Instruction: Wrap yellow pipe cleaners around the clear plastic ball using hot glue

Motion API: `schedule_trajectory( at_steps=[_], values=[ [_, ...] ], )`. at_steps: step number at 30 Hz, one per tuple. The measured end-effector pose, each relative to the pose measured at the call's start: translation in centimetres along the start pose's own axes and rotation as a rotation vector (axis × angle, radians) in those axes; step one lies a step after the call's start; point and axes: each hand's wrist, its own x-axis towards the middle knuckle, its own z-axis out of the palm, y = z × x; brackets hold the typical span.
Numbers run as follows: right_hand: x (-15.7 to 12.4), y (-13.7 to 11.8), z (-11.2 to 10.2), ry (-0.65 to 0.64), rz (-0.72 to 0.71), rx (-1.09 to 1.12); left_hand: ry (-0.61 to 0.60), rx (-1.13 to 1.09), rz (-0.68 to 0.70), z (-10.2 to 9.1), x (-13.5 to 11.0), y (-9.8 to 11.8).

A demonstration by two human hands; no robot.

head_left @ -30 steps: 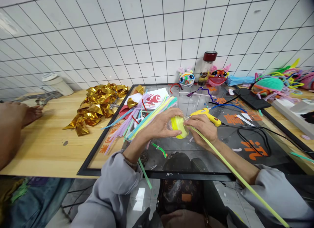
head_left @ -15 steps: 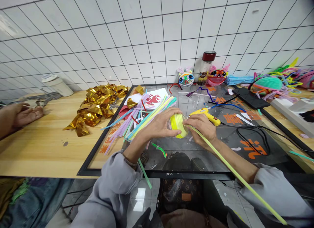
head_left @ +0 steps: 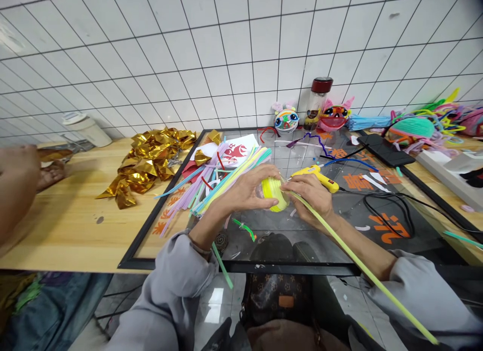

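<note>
My left hand (head_left: 252, 187) is wrapped round a clear rounded plastic piece (head_left: 274, 194) banded with yellow pipe cleaner. My right hand (head_left: 311, 194) pinches the end of a long pale-yellow pipe cleaner (head_left: 350, 250) against the right side of that piece. The pipe cleaner's free length trails down to the lower right, over my forearm and sleeve. Just behind my right hand lies a yellow glue gun (head_left: 319, 178). Left of my left hand, a bundle of pastel pipe cleaners (head_left: 222, 182) rests on the black-framed glass sheet (head_left: 177, 265).
Crumpled gold foil shapes (head_left: 149, 159) lie on the wooden table, with a co-worker's hands (head_left: 49, 177) beyond at far left. At the back stand two decorated faces (head_left: 286, 118) and a lidded bottle (head_left: 316, 104). A phone (head_left: 387, 150), black cable (head_left: 409, 215) and power strip (head_left: 453, 180) are right.
The co-worker's arm at far left has moved further into view. My hands keep almost the same grip, and the pipe cleaner has barely shifted.
</note>
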Motion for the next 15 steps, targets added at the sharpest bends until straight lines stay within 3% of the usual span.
schedule_trajectory(
  at_steps=[11,15],
  values=[
    [-0.23,0.04,0.16,-0.008,0.039,-0.003,-0.011,0.039,0.031,0.09,-0.17,0.06],
    [0.01,-0.08,0.31,0.009,0.038,-0.025,-0.01,0.069,-0.021,0.55,-0.28,-0.03]
  ],
)
